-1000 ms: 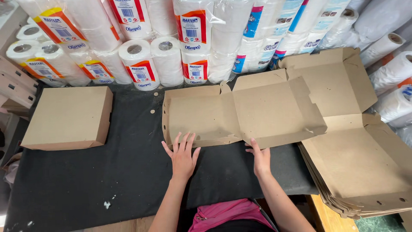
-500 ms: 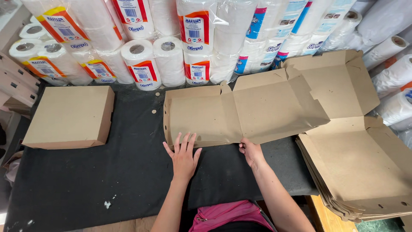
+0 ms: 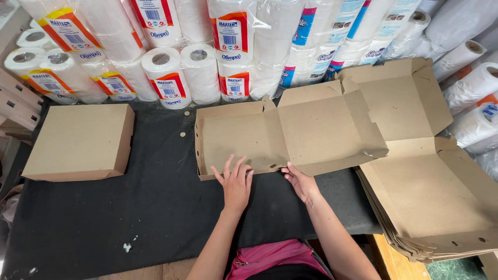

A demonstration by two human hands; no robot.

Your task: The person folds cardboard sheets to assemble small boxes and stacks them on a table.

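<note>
Bright, even overhead light, soft shadows, sharp focus, slight wide-angle bowing

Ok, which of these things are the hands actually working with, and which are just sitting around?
In hand:
left hand and right hand on the near edge of the unfolded cardboard box

Lying about:
closed cardboard box
stack of flat box blanks
wrapped paper rolls
black table mat

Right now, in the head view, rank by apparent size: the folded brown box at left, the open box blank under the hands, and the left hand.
1. Open box blank, largest.
2. Folded brown box.
3. Left hand, smallest, though nearest the camera.
</note>
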